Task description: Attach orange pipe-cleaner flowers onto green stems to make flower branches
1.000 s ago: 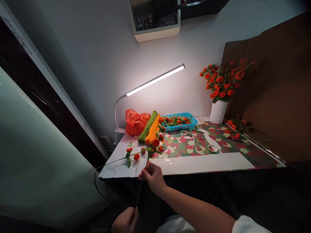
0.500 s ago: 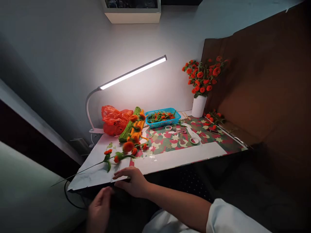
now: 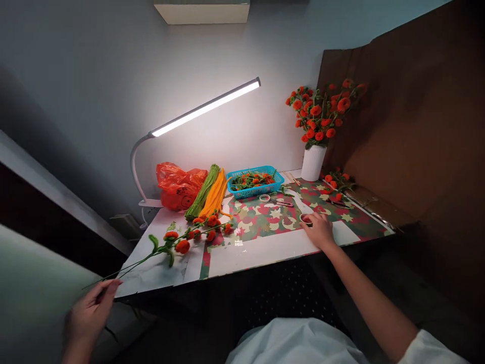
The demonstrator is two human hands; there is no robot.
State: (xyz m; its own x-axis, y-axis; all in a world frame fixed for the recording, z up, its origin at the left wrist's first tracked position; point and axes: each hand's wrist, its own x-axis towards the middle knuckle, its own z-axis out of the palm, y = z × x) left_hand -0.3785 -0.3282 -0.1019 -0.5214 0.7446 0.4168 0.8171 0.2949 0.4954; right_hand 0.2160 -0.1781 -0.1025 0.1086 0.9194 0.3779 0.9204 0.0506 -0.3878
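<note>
Two flower stems (image 3: 182,241) with orange pompom blooms and green leaves lie on the white left part of the table (image 3: 261,250). Their thin wire ends stick out past the front left corner. My left hand (image 3: 89,316) is down there below the table edge, fingers pinched about those wire ends. Over on the patterned paper (image 3: 261,222), my right hand (image 3: 320,230) reaches forward. Its fingers curl round a small tape roll (image 3: 305,218), which is partly hidden by them.
A lit desk lamp (image 3: 204,107) arches over the table. At the back stand an orange plastic bag (image 3: 176,186), green and orange pipe cleaner bundles (image 3: 210,192), a blue basket (image 3: 255,183), scissors (image 3: 280,202), a second tape roll (image 3: 264,198) and a white vase (image 3: 312,163) of orange flowers. A brown board (image 3: 417,126) walls the right side.
The flowered stem now lies flat on the table beside the other. My right hand has gone from the table's front edge to the tape roll. My left hand has shifted left to the wire ends.
</note>
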